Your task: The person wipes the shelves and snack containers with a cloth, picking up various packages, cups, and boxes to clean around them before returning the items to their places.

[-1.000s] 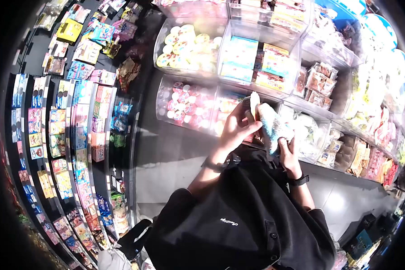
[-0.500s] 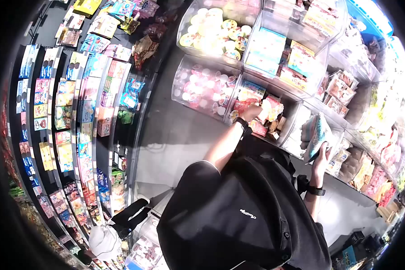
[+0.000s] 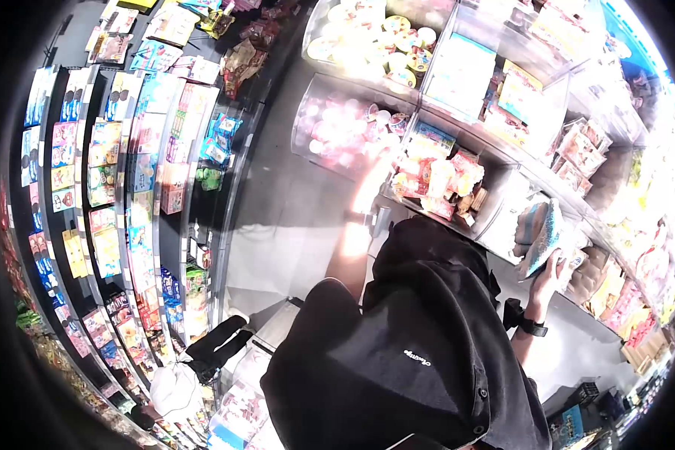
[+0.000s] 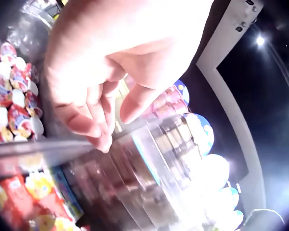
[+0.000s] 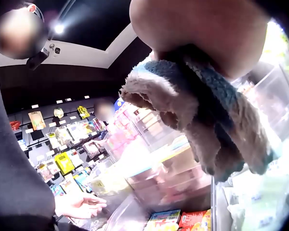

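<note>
My left hand (image 3: 375, 174) hangs over the divider between the bin of pink-capped cups (image 3: 337, 127) and the bin of red and yellow packets (image 3: 435, 178). In the left wrist view the hand (image 4: 120, 57) has loosely bent fingers with nothing between them, and the right wrist view shows it (image 5: 81, 205) low at the left. My right hand (image 3: 549, 276) grips a fluffy blue and white cloth (image 3: 541, 236), held up by the bins' front edge. Folds of the cloth (image 5: 168, 91) hang below the right hand (image 5: 202, 29) in the right wrist view; its fingertips are hidden.
Clear-walled bins of sweets, boxes (image 3: 461, 71) and wrapped packs (image 3: 577, 154) stretch up and right. Shelves of packets (image 3: 105, 187) stand at left across a grey floor (image 3: 262, 247). A person in a white top (image 3: 174, 390) is at lower left.
Since half a second ago my left hand has come out of the packet bin and moved left. The cloth, earlier between both hands, is now in my right hand, farther right.
</note>
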Demonstrator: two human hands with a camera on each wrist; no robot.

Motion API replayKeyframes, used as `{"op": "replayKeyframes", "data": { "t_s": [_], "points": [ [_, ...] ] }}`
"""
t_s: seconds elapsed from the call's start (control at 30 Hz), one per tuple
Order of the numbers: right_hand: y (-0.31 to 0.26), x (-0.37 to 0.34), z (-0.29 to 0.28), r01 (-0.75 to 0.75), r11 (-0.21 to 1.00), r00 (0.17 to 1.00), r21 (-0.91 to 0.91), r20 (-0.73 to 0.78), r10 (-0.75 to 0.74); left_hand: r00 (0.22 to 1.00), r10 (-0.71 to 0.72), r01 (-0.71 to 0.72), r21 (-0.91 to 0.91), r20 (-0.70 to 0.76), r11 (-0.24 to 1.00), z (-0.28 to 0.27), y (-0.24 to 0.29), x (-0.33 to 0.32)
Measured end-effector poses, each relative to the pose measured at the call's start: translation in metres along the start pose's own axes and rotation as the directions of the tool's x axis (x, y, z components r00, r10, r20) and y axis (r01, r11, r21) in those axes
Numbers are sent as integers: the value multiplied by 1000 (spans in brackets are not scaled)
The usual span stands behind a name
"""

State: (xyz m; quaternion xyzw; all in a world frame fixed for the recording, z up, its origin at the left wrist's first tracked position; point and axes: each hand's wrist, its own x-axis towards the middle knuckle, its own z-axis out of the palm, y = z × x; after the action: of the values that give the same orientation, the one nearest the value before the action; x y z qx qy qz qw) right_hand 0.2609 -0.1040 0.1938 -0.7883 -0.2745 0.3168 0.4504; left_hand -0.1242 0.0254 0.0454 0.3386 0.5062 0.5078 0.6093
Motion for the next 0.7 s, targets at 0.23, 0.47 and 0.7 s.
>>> {"op": "replayKeyframes", "data": {
  "t_s": [0.23,0.47,0.7],
  "points": [
    [10,-1,2,3,979,999,205,47,-13,978,-1,78,363,-207,929,-44,20,44],
    [10,-5,1,-61,977,998,204,31,56,879,474,105,992,-61,-67,-68,-86,113],
    [15,-6,2,-75,973,997,219,41,68,908,356,211,975,-220,65,-47,-83,104]
  ]
}}
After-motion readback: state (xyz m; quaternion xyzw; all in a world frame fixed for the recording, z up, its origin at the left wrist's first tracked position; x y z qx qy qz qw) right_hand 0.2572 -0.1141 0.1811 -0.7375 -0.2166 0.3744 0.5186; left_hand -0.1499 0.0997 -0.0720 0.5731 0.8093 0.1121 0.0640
